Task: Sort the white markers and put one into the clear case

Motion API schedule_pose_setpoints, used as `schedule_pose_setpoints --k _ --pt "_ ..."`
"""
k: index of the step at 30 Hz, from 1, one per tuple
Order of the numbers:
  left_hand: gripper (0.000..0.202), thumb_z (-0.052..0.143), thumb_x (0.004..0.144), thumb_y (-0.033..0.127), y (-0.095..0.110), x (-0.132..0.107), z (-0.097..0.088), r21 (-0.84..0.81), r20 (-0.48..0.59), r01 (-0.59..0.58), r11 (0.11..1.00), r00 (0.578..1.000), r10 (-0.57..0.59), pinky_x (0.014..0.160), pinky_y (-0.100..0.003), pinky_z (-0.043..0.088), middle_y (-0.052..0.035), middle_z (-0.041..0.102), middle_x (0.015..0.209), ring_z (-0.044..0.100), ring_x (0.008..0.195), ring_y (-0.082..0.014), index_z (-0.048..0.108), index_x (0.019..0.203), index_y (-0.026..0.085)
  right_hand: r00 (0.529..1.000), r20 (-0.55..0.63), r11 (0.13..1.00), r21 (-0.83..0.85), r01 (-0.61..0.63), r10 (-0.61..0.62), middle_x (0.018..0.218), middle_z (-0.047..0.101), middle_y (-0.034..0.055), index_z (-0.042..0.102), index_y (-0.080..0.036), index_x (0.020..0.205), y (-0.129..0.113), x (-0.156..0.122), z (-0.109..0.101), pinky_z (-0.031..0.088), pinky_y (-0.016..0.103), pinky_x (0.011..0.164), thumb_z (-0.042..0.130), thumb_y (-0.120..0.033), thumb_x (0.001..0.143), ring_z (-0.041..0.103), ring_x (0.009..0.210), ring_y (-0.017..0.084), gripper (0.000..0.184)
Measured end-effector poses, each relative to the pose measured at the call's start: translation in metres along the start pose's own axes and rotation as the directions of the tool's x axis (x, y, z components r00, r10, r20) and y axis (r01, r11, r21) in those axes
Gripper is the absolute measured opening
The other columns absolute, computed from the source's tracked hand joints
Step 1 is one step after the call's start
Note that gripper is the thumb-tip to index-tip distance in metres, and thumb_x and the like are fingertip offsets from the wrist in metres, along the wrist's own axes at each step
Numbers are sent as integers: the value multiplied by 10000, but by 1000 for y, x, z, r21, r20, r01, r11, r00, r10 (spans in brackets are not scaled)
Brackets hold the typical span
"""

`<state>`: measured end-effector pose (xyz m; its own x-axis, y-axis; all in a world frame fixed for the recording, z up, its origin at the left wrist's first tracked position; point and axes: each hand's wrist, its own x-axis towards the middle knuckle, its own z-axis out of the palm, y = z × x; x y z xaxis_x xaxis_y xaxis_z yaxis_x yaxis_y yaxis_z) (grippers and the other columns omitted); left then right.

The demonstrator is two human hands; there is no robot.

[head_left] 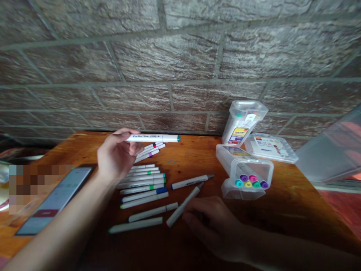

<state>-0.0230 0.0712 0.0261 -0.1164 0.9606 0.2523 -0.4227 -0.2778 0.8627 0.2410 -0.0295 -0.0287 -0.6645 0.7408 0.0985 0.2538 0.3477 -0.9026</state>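
My left hand (118,154) is raised over the table's left half, thumb and fingers pinching a white marker (153,138) with a teal end pointing right. Below it lie several white markers (143,183) in a rough row, with green, blue and other coloured ends. My right hand (211,226) rests in shadow on the table, its fingers curled in with nothing visible in them. Close beside its fingers is an uncapped marker (184,205) with a red end and a grey tip. Another uncapped marker (191,182), blue at its end, lies just behind.
At right, an open clear case (272,175) lies on its side with several markers inside. Behind it stand an upright clear marker box (239,122) and a flat clear case (272,146). A phone (56,199) lies at left. A brick wall (169,67) borders the table's back.
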Motion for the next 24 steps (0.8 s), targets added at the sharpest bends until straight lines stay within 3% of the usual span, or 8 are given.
schedule_pose_setpoints --k 11,17,24 --pt "155 624 741 203 -3 -1 0 39 9 7 999 1000 -7 430 -232 374 24 538 439 399 368 -86 765 761 140 1000 16 1000 -18 -4 5 750 639 4 770 -199 1038 3 -3 0 407 238 612 478 -259 1054 575 640 133 300" --pt "140 650 709 231 -3 -1 0 86 -1 -1 996 1000 1 393 -220 334 18 601 447 412 331 -83 754 748 146 1000 19 999 -40 -15 15 699 585 -14 719 -183 938 4 -2 1 378 237 579 471 -264 1054 536 603 125 285" --pt "147 638 682 235 -1 0 2 81 -56 1 997 998 4 384 -213 335 33 576 437 402 330 -79 728 751 142 1000 11 996 -92 -18 19 719 645 12 696 -187 891 4 -2 1 397 246 600 455 -319 1062 566 623 139 324"
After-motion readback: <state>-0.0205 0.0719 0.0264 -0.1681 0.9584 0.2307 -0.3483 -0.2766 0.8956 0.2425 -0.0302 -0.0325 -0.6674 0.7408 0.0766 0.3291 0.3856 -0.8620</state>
